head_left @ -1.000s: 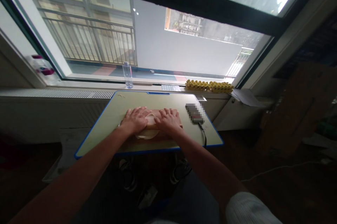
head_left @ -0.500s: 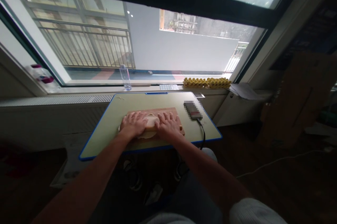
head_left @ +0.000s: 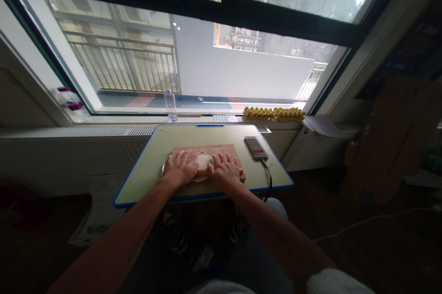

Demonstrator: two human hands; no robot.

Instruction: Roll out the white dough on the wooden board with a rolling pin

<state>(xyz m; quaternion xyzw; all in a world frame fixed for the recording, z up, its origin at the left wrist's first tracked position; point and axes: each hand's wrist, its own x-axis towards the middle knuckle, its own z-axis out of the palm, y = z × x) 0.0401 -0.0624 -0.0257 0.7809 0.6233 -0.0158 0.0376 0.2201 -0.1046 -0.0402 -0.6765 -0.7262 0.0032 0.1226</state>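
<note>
Indoor room, home or office unclear, wide dark-framed window (head_left: 228,6) facing a railing (head_left: 138,69) and pale wall (head_left: 262,75), bottles (head_left: 171,106) on the sill (head_left: 138,119), grille (head_left: 110,132) below, small blue-edged table (head_left: 141,169), papers (head_left: 322,125), cardboard (head_left: 390,142) in dimness at right.

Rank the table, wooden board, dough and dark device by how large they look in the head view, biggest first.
1. Table
2. Wooden board
Unranked: dough and dark device look too close in size, and the dough is partly covered.

Remotely, I record daylight through a dark-framed window (head_left: 230,10), a slatted grille (head_left: 103,132) below its pale sill (head_left: 138,120), a blue-edged table (head_left: 186,135) in front, and dark flooring (head_left: 317,213) in shadow.
</note>
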